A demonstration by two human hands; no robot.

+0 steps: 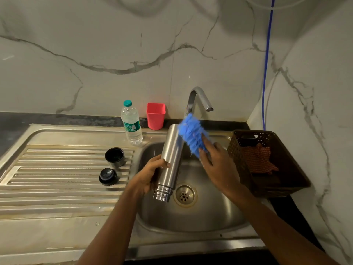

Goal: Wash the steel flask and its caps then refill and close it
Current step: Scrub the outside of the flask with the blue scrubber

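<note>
Over the round stainless-steel sink basin, the left hand grips a tilted, uncapped cylindrical steel flask, its threaded mouth nearest the camera. The right hand holds a fluffy blue scrubber against the flask's far end. Two dark round caps sit on the ribbed steel drainboard, near a clear plastic water bottle.

The left forearm enters from the bottom edge and rises toward the centre; the left hand is curled around the steel flask near its threaded end, thumb laid across the front. The right forearm enters from the lower right, angled up and leftward; the right hand, back toward the camera, grips the blue scrubber with its fingers.
</note>
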